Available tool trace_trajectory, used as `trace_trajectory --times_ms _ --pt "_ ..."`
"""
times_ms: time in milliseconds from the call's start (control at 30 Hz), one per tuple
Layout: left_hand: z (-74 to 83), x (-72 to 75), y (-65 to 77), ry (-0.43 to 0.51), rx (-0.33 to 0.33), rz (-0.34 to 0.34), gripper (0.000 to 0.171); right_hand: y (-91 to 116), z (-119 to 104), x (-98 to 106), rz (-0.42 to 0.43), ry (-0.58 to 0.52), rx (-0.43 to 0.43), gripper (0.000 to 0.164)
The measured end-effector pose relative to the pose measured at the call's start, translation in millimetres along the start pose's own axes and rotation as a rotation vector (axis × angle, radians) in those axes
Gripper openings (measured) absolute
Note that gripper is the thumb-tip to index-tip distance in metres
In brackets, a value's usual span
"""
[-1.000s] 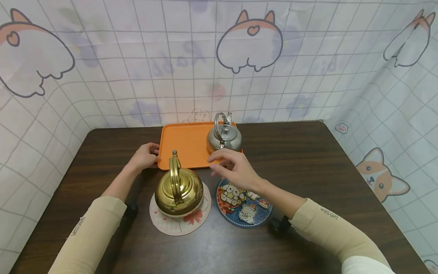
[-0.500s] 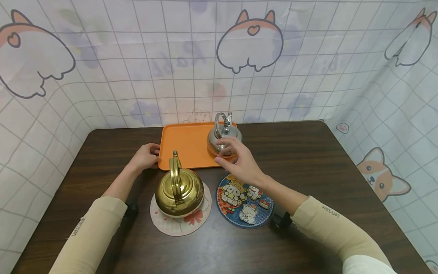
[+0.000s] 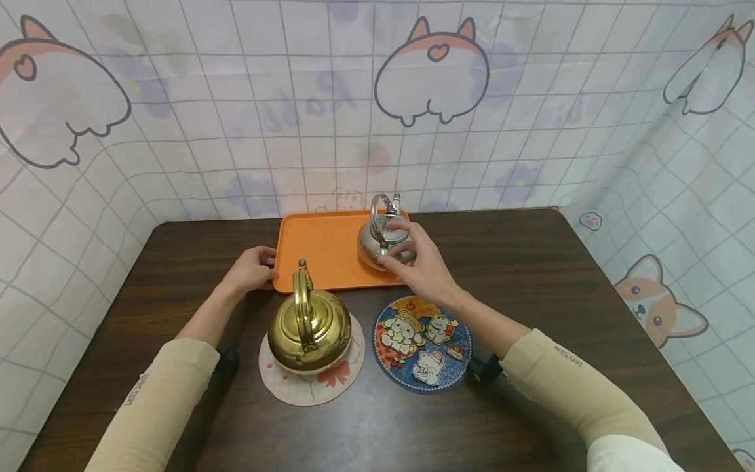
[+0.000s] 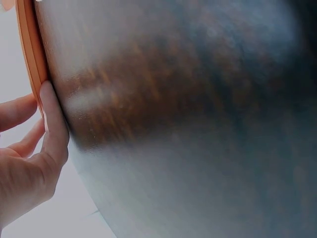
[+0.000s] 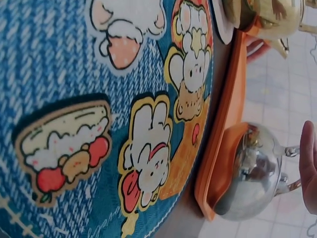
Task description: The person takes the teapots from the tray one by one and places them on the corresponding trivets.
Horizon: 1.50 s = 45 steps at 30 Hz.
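The left hand [image 3: 250, 269] is pinching the tray [image 3: 321, 249] at nine o'clock; the right hand [image 3: 422, 262], half-open, empty, is seemingly preparing to grip the silver kettle [image 3: 368, 246], needing to close round its handle [image 3: 374, 219].

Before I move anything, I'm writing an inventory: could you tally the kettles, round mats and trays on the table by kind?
Kettles: 2 (gold kettle, silver kettle)
Round mats: 2 (pink mat, blue mat)
Trays: 1 (orange tray)
Total: 5
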<state>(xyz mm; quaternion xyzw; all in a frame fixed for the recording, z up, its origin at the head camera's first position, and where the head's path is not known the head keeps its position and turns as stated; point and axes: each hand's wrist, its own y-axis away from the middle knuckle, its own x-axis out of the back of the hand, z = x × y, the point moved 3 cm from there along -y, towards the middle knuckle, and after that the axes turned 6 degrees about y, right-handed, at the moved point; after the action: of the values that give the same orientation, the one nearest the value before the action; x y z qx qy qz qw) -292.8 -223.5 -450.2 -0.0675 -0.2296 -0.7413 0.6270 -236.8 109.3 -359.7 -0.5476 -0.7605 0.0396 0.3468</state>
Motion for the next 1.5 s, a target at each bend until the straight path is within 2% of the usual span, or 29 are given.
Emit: trace_trajectory --times_ms 200,367,467,633,967,1267,1500 --pt "1.1 1.0 2.0 0.007 0.008 -0.009 0.056 -4 7 2 0.004 -0.031 -0.034 0.054" --pt "2.9 1.5 3.6 0.004 0.006 -0.010 0.056 -7 11 2 0.013 -0.031 -0.059 0.062" --pt "3.2 0.8 4.3 0.009 0.005 -0.010 0.056 -10 30 -1 0.019 -0.041 -0.069 0.067" --pt "0.3 0.0 2.4 0.019 0.007 -0.006 0.055 -13 58 -6 0.017 -0.059 -0.097 0.067" --pt "1.4 -0.5 2.7 0.017 0.003 0.000 0.055 -17 67 -12 -0.008 -0.056 -0.124 0.058" --pt "-1.8 0.0 0.9 0.027 -0.009 -0.010 0.055 -27 73 -18 -0.020 -0.127 -0.192 0.051" --pt "-2.2 0.3 -0.1 0.025 -0.005 -0.005 0.055 -31 57 -16 -0.042 -0.197 -0.180 0.047"
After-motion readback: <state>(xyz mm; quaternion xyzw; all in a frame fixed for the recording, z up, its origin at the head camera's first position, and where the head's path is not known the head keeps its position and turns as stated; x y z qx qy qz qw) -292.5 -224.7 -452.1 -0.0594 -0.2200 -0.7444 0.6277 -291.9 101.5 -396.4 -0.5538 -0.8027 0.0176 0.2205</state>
